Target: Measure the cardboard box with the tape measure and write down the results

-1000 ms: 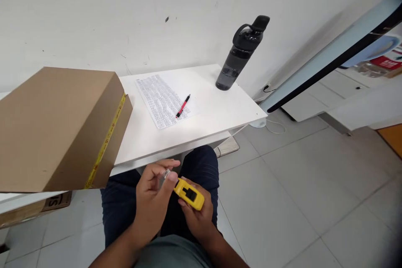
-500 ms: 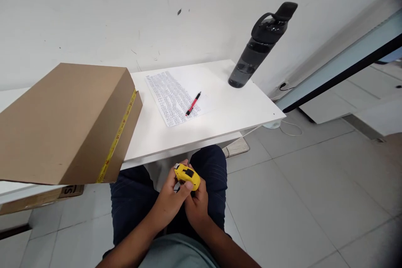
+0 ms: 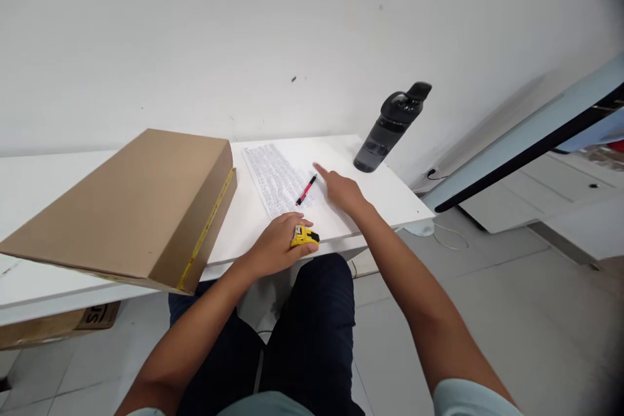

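Observation:
My left hand [image 3: 277, 242] rests on the front edge of the white table [image 3: 234, 221] with its fingers closed round a small yellow tape measure [image 3: 305, 236]. My right hand [image 3: 341, 190] is stretched forward over the table, its index finger pointing out, just right of a red and black pen [image 3: 305, 190]. The pen lies on a printed sheet of paper [image 3: 273, 175]. Nothing is in my right hand.
A large cardboard box [image 3: 136, 201] with yellow tape along its edge sits on the table's left part. A dark water bottle [image 3: 390, 130] stands at the back right corner by the wall. Another box [image 3: 53, 325] lies on the floor under the table. My legs are below the table edge.
Both hands rose from my lap to the table. The left hand carried the tape measure to the table edge alone, and the right hand let go and reached toward the pen.

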Demonstrator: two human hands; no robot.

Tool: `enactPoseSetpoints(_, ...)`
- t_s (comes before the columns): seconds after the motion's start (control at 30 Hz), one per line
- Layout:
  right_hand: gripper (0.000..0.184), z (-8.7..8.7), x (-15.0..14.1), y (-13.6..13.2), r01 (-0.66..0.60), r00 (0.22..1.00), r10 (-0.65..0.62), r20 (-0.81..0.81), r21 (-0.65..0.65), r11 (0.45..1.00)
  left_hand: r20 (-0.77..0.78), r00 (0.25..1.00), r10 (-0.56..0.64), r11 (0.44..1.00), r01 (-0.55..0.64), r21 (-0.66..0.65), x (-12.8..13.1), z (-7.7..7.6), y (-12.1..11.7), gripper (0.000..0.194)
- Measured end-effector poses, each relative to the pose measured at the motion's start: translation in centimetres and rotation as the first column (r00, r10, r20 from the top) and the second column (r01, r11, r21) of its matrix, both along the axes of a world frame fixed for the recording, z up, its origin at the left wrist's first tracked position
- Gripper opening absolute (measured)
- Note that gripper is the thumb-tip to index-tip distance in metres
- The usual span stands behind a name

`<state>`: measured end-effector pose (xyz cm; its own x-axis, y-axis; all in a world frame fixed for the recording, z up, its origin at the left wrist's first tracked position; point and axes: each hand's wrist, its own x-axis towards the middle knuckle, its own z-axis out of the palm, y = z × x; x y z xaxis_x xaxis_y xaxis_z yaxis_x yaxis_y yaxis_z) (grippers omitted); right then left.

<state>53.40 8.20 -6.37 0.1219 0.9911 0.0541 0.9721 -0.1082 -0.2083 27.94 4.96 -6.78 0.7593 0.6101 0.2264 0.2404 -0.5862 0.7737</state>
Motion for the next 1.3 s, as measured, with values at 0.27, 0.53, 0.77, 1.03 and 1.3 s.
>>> enactPoseSetpoints(0.27, 0.045, -1.5, -2.5, 0.8, -0.197, 0.98, 0.197, -0.006, -0.016, 0.98, -0.132, 0.983, 0.13, 0.978, -0.149, -0.146, -3.7, 0.3, 1.1, 0.048)
enactPoseSetpoints(0.53, 0.055, -3.1, -5.1, -3.2, -0.174, 0.89, 0.247, -0.383, 0.215, 0.961, -0.153, 0.957, 0.246, 0.947, -0.271, -0.174, -6.9, -0.3, 0.5, 0.046)
enactPoseSetpoints(0.77, 0.038, -2.9, -6.1, -3.4, -0.097, 0.65, 0.199, -0.734, 0.18, 0.979, -0.144, 0.953, 0.267, 0.944, -0.288, -0.161, -6.4, -0.4, 0.5, 0.045)
enactPoseSetpoints(1.03, 0.037, -2.6, -6.6, -3.5, 0.001, 0.71, 0.119, -0.695, 0.169, 0.986, -0.147, 0.94, 0.307, 0.926, -0.331, -0.18, -6.1, -0.2, 0.3, 0.044)
enactPoseSetpoints(1.3, 0.036, -2.6, -6.6, -3.5, -0.017, 0.733, 0.115, -0.671, 0.151, 0.988, -0.135, 0.952, 0.276, 0.937, -0.298, -0.182, -6.3, -0.3, 0.4, 0.046)
